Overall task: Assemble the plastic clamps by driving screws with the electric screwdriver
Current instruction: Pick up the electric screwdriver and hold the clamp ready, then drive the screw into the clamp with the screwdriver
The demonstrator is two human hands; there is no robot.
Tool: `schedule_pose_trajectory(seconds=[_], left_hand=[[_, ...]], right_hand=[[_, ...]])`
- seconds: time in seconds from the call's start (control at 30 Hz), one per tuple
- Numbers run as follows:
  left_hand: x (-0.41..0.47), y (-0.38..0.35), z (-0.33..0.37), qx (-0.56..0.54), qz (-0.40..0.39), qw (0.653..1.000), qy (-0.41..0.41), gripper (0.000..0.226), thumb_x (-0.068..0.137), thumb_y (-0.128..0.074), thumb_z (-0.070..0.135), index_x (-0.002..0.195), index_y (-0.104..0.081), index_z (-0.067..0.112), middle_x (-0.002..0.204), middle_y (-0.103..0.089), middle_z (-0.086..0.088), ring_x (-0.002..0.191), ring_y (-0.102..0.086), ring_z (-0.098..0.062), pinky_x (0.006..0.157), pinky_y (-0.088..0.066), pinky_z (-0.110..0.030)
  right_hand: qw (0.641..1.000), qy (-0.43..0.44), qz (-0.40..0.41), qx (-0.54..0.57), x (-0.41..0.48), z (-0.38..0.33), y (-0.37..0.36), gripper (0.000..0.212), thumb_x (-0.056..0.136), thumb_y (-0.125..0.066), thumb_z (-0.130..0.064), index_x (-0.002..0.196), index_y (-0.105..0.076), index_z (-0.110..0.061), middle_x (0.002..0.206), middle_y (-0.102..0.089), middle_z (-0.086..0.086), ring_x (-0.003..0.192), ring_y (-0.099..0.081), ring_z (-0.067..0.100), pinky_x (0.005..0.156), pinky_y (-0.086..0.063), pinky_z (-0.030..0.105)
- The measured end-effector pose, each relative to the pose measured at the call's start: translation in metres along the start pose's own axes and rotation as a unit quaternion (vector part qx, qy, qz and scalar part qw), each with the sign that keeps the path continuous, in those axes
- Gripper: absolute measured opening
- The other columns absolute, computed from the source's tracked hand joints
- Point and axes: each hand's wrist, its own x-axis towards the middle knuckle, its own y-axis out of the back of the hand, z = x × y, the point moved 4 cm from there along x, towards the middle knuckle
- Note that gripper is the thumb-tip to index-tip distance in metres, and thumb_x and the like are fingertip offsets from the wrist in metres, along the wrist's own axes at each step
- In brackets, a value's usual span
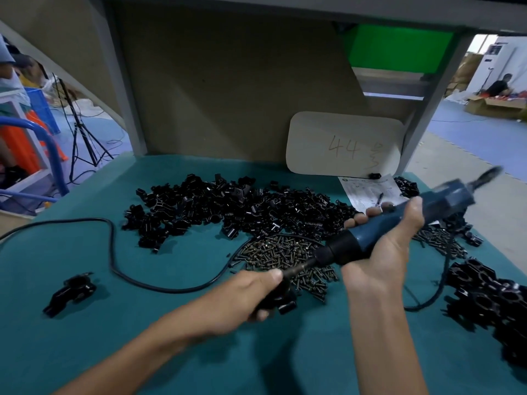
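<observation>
Now the clamp (presumably light, stiff) is pinched by left hand, the screwdriver at two o'clock by right hand.

A teal-covered surface fills the lower frame. Across its middle lies a broad heap of loose black clamp parts, and just below it, touching its edge, a pile of dark screws. A black cable loops over the left side and curves in toward the screws. At lower left one assembled clamp lies alone. A dense cluster of assembled clamps sits at the right edge, with more scattered screws above it. At upper right a printed sheet carries a pen, and behind it a pale card marked "44" stands against the back panel.
</observation>
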Motion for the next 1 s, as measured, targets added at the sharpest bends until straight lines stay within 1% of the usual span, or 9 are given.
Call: schedule_pose_trajectory(seconds=[0.03, 0.1, 0.27, 0.43, 0.57, 0.67, 0.73, 0.83, 1.0], left_hand=[[-0.002, -0.001, -0.001, -0.124, -0.033, 0.991, 0.038, 0.04, 0.101, -0.041, 0.049, 0.097, -0.061, 0.015, 0.067, -0.064, 0.005, 0.052, -0.045, -0.008, 0.054, -0.035, -0.026], [-0.005, -0.001, -0.001, -0.248, -0.068, 0.962, 0.091, 0.046, 0.095, -0.047, 0.044, 0.101, -0.059, -0.001, 0.069, -0.068, -0.002, 0.048, -0.045, -0.009, 0.051, -0.034, -0.024], [-0.006, 0.001, 0.0, -0.246, -0.098, 0.955, 0.137, 0.055, 0.086, -0.056, 0.057, 0.089, -0.074, 0.005, 0.065, -0.053, -0.009, 0.052, -0.039, -0.011, 0.051, -0.033, -0.024], [-0.007, -0.002, -0.002, -0.258, -0.169, 0.942, 0.129, 0.046, 0.098, -0.05, 0.047, 0.106, -0.061, 0.003, 0.06, -0.058, 0.004, 0.049, -0.041, -0.006, 0.051, -0.035, -0.022], [-0.003, 0.005, -0.009, -0.204, -0.105, 0.963, 0.138, 0.054, 0.089, -0.058, 0.056, 0.11, -0.06, 0.006, 0.068, -0.062, -0.006, 0.052, -0.045, -0.009, 0.052, -0.047, -0.021], [-0.001, 0.017, -0.014, -0.124, -0.057, 0.988, 0.066, 0.057, 0.085, -0.068, 0.059, 0.119, -0.059, 0.015, 0.081, -0.067, -0.003, 0.064, -0.055, -0.012, 0.064, -0.055, -0.027], [0.0, 0.023, -0.015, -0.001, -0.009, 1.0, 0.0, 0.046, 0.079, -0.081, 0.053, 0.115, -0.062, 0.031, 0.082, -0.066, 0.009, 0.068, -0.056, -0.008, 0.065, -0.051, -0.025], [0.007, 0.026, -0.023, 0.128, 0.085, 0.987, -0.041, 0.034, 0.077, -0.082, 0.051, 0.105, -0.066, 0.038, 0.076, -0.063, 0.016, 0.063, -0.052, -0.002, 0.06, -0.042, -0.021], [0.01, 0.031, -0.046, 0.085, 0.09, 0.992, -0.01, 0.019, 0.083, -0.079, 0.041, 0.096, -0.067, 0.036, 0.078, -0.059, 0.011, 0.066, -0.051, -0.005, 0.062, -0.041, -0.022]], right_hand=[[0.998, -0.043, -0.022, 0.038, 0.004, 0.0, -0.003, 0.021, 0.09, -0.074, -0.042, 0.1, -0.062, -0.028, 0.078, -0.063, -0.011, 0.068, -0.059, 0.007, 0.069, -0.055, 0.024], [0.992, -0.096, -0.055, 0.062, 0.005, -0.004, -0.004, 0.029, 0.079, -0.075, -0.048, 0.096, -0.067, -0.027, 0.081, -0.058, -0.007, 0.068, -0.053, 0.01, 0.075, -0.052, 0.028], [0.986, -0.128, -0.054, 0.095, 0.003, -0.006, -0.005, 0.013, 0.083, -0.077, -0.03, 0.085, -0.07, -0.019, 0.085, -0.065, -0.004, 0.073, -0.062, 0.012, 0.073, -0.058, 0.03], [0.988, -0.135, -0.01, 0.078, 0.006, -0.005, 0.002, 0.021, 0.084, -0.075, -0.026, 0.096, -0.059, -0.02, 0.079, -0.062, -0.009, 0.06, -0.055, 0.003, 0.057, -0.052, 0.019], [0.993, -0.119, 0.003, 0.012, 0.007, -0.004, 0.004, 0.024, 0.083, -0.076, -0.021, 0.096, -0.056, -0.018, 0.076, -0.058, -0.006, 0.06, -0.053, 0.006, 0.055, -0.051, 0.021], [0.994, -0.084, 0.01, -0.075, 0.008, -0.003, 0.011, 0.023, 0.086, -0.077, -0.014, 0.099, -0.058, -0.017, 0.076, -0.062, -0.005, 0.062, -0.058, 0.009, 0.06, -0.055, 0.026], [0.991, -0.091, 0.005, -0.094, 0.008, -0.002, 0.016, 0.026, 0.084, -0.079, -0.014, 0.102, -0.06, -0.016, 0.078, -0.065, -0.004, 0.064, -0.062, 0.01, 0.065, -0.058, 0.028], [0.987, -0.143, -0.007, -0.067, 0.007, 0.005, 0.018, 0.035, 0.072, -0.08, -0.011, 0.101, -0.061, -0.011, 0.077, -0.066, 0.0, 0.065, -0.065, 0.012, 0.067, -0.059, 0.029], [0.972, -0.175, 0.021, -0.155, 0.013, 0.015, 0.048, 0.027, 0.085, -0.073, -0.002, 0.106, -0.057, -0.005, 0.081, -0.066, 0.007, 0.066, -0.065, 0.017, 0.065, -0.06, 0.029]])
